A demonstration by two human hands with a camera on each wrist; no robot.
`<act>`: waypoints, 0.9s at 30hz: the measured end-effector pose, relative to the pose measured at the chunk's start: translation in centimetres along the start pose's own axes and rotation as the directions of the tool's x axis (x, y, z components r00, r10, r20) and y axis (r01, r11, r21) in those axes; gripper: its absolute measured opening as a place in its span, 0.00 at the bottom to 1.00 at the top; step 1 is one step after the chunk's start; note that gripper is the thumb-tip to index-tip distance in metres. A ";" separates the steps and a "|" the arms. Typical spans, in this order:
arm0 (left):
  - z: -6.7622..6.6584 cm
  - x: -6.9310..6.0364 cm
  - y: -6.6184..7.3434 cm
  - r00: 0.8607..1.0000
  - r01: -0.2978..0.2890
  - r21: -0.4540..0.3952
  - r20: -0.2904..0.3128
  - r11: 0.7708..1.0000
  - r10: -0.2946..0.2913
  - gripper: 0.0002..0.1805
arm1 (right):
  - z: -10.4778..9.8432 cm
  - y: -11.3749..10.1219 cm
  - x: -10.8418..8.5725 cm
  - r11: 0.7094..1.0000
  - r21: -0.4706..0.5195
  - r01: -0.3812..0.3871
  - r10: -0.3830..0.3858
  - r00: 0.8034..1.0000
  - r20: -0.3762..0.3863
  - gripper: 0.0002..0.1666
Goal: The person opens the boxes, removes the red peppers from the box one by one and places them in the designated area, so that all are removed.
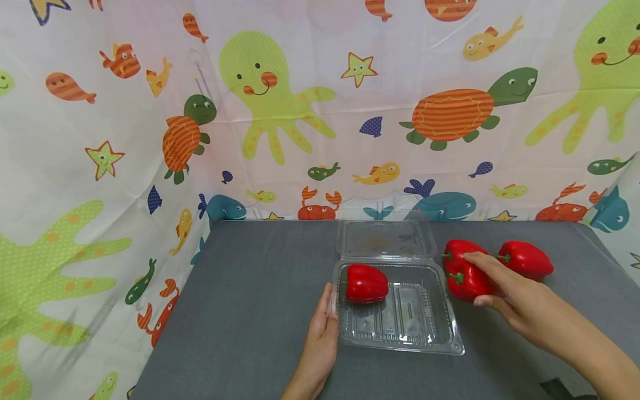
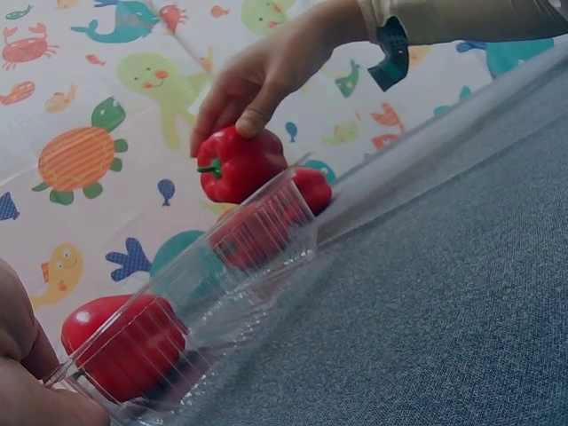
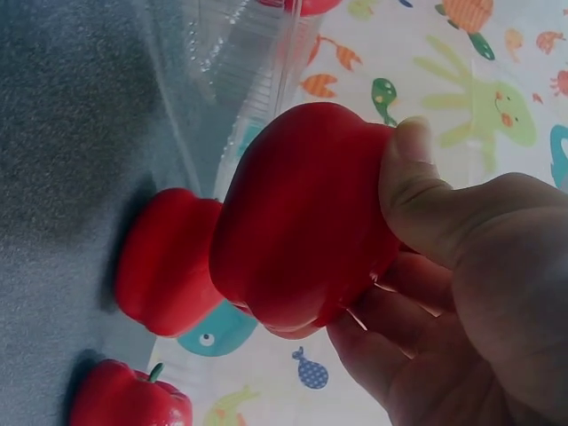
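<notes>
My right hand [image 1: 520, 300] grips a red bell pepper [image 1: 471, 282] with a green stem, thumb on one side and fingers on the other. The right wrist view shows this pepper lifted above the table. At its left stands a clear plastic clamshell container [image 1: 425, 344], lid [image 1: 385, 236] folded back. My left hand [image 1: 320, 336] pinches the container's left rim, with the thumb [image 2: 75, 408] showing in the left wrist view. Inside the container, at its left, another red bell pepper [image 1: 366, 284] lies on its side.
Two more red bell peppers lie on the grey table [image 1: 270, 289]: one pepper [image 1: 457, 248] behind the held one, one pepper [image 1: 527, 260] farther right. A curtain [image 1: 320, 100] printed with sea animals hangs behind and at the left. A dark object [image 1: 557, 389] shows at the front right.
</notes>
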State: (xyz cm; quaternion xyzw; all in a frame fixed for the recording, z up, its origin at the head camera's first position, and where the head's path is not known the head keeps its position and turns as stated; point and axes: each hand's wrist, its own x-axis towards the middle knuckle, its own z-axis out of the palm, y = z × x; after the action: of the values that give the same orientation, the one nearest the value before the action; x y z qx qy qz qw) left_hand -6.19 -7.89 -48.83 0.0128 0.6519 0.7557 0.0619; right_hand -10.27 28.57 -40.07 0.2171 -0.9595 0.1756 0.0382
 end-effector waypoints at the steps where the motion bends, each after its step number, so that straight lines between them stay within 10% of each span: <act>1: 0.0 0.0 0.0 1.000 0.001 0.002 -0.001 1.000 -0.001 0.33 | 0.1 0.1 0.0 1.000 -0.001 -0.003 0.003 1.000 0.003 0.56; 27: -0.2 0.1 -0.2 1.000 -0.009 -0.024 0.025 1.000 0.009 0.33 | 1.7 1.6 -0.3 0.999 -0.013 -0.036 0.037 0.995 0.092 0.51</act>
State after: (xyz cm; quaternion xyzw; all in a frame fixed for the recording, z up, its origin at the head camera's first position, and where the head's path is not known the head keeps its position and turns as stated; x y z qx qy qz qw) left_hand -6.25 -8.05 -49.10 0.0244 0.6421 0.7633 0.0668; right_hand -10.74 29.45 -42.25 0.2071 -0.9650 0.1605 -0.0083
